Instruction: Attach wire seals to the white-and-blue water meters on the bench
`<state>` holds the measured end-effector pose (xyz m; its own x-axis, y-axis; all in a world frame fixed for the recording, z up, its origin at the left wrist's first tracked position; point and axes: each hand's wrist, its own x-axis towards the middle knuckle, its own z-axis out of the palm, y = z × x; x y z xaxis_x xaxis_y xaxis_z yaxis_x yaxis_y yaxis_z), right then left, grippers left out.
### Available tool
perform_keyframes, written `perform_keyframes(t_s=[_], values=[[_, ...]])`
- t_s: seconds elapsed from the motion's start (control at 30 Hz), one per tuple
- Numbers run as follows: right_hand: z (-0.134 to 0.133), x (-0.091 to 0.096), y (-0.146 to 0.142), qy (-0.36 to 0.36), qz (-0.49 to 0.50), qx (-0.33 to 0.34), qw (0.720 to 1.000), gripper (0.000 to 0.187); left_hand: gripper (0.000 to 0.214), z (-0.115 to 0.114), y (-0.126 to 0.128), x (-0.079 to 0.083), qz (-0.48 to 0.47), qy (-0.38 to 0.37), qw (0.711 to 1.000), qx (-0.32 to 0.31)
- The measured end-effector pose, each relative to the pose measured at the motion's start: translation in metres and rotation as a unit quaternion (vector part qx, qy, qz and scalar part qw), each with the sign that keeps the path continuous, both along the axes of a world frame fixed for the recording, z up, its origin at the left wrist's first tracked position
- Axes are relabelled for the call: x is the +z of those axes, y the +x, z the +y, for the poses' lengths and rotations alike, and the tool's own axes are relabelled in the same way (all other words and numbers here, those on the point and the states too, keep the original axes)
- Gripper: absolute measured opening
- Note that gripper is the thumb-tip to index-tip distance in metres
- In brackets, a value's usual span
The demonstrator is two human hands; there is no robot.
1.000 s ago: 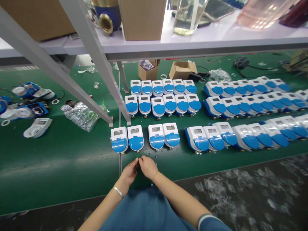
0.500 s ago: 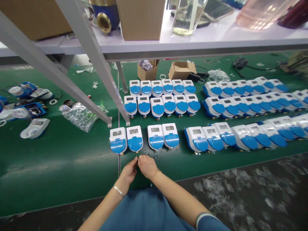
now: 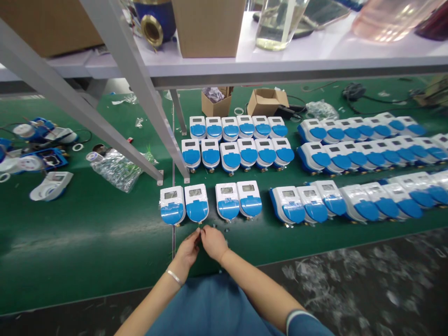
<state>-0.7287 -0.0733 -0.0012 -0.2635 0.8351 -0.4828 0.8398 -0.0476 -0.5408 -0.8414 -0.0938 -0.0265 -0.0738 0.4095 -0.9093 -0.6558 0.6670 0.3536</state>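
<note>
My left hand [image 3: 187, 249] and my right hand [image 3: 213, 241] meet fingertip to fingertip at the near edge of the green desk [image 3: 87, 233], just below the front pair of water meters. The fingers of both are pinched together on something very small between them; it is too tiny for me to tell what it is, perhaps a thin wire or seal, and it sits right under the brass stub of the meter with the blue flap [image 3: 196, 203]. I judge I hold it close to that meter because that is where it belongs or comes from. A thin bracelet [image 3: 173, 277] rides on my left wrist.

That meter stands touching its neighbour [image 3: 172, 205] on the left, and a second pair [image 3: 238, 200] lies just beside to the right with a small gap between. Behind them two tidy rows [image 3: 238, 140] are packed side by side, all flaps facing me, likely so each can be reached in turn. More rows [image 3: 367, 140] run off to the right, overlapping one another. To the left lie a bag of small parts [image 3: 117, 168] and some opened meters [image 3: 38, 154], well apart from my hands. Two small cardboard boxes [image 3: 245, 101] sit under the shelf [image 3: 280, 60].
</note>
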Motion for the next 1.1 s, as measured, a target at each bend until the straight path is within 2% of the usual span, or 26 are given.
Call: perform_keyframes(t_s=[0.1, 0.27, 0.3, 0.33, 0.37, 0.4, 0.43, 0.47, 0.5, 0.53, 0.57, 0.67, 0.7, 0.73, 0.77, 0.8, 0.83, 0.87, 0.9, 1.03, 1.1], values=[[0.001, 0.001, -0.002, -0.028, -0.006, -0.023, 0.999, 0.028, 0.027, -0.002, -0.002, -0.002, -0.011, 0.006, 1.000, -0.004], [-0.003, 0.008, 0.006, 0.066, -0.003, 0.088, 0.994, 0.021, 0.023, -0.002, -0.001, 0.002, 0.000, -0.042, 0.999, 0.022], [-0.003, 0.008, 0.007, 0.058, 0.025, 0.084, 0.994, 0.018, 0.022, -0.001, 0.000, 0.003, 0.004, -0.053, 0.998, 0.030], [-0.002, 0.009, 0.008, 0.024, 0.073, 0.047, 0.996, 0.014, 0.021, -0.001, 0.001, 0.004, 0.003, -0.057, 0.998, 0.033], [0.000, 0.009, 0.007, -0.051, 0.141, -0.035, 0.988, 0.013, 0.020, 0.000, 0.002, 0.004, 0.000, -0.056, 0.998, 0.033], [0.003, 0.009, 0.005, -0.155, 0.216, -0.148, 0.953, 0.017, 0.020, 0.000, 0.002, 0.004, -0.003, -0.051, 0.998, 0.029], [0.008, 0.009, 0.003, -0.267, 0.279, -0.267, 0.883, 0.023, 0.019, 0.001, 0.003, 0.003, -0.007, -0.044, 0.999, 0.022], [0.012, 0.008, 0.001, -0.363, 0.320, -0.364, 0.796, 0.030, 0.019, 0.001, 0.003, 0.002, -0.009, -0.033, 0.999, 0.015], [0.017, 0.008, -0.001, -0.432, 0.338, -0.422, 0.722, 0.035, 0.020, 0.001, 0.003, 0.001, -0.008, -0.021, 1.000, 0.009], [0.021, 0.008, -0.003, -0.469, 0.341, -0.446, 0.682, 0.037, 0.020, 0.002, 0.003, 0.000, -0.006, -0.009, 1.000, 0.004], [0.024, 0.008, -0.004, -0.478, 0.338, -0.442, 0.680, 0.038, 0.021, 0.002, 0.003, -0.001, -0.006, 0.001, 1.000, -0.003], [0.022, 0.010, -0.002, -0.425, 0.332, -0.407, 0.737, 0.029, 0.022, 0.004, 0.002, -0.001, 0.001, 0.001, 1.000, -0.013], [0.019, 0.011, 0.000, -0.374, 0.318, -0.385, 0.782, 0.025, 0.021, 0.005, 0.002, -0.001, 0.005, -0.009, 1.000, -0.009], [0.015, 0.011, 0.001, -0.302, 0.289, -0.339, 0.843, 0.020, 0.020, 0.006, 0.002, 0.000, 0.008, -0.019, 1.000, 0.001], [0.012, 0.011, 0.003, -0.214, 0.242, -0.268, 0.908, 0.016, 0.019, 0.007, 0.003, 0.001, 0.011, -0.027, 0.999, 0.013], [0.009, 0.010, 0.003, -0.122, 0.183, -0.181, 0.959, 0.013, 0.019, 0.007, 0.003, 0.002, 0.013, -0.033, 0.999, 0.025], [0.007, 0.009, 0.003, -0.042, 0.123, -0.096, 0.987, 0.012, 0.018, 0.008, 0.004, 0.002, 0.012, -0.034, 0.999, 0.033], [0.007, 0.007, 0.003, 0.008, 0.078, -0.037, 0.996, 0.013, 0.018, 0.008, 0.004, 0.002, 0.011, -0.032, 0.999, 0.034], [0.008, 0.005, 0.001, 0.012, 0.060, -0.024, 0.998, 0.014, 0.019, 0.009, 0.005, 0.002, 0.010, -0.029, 0.999, 0.031], [0.023, -0.001, -0.005, -0.121, 0.096, -0.125, 0.980, 0.021, 0.023, 0.009, 0.006, 0.001, 0.005, -0.001, 1.000, 0.001], [0.026, -0.001, -0.006, -0.155, 0.101, -0.136, 0.973, 0.029, 0.024, 0.009, 0.005, -0.001, 0.004, 0.015, 1.000, -0.010]])
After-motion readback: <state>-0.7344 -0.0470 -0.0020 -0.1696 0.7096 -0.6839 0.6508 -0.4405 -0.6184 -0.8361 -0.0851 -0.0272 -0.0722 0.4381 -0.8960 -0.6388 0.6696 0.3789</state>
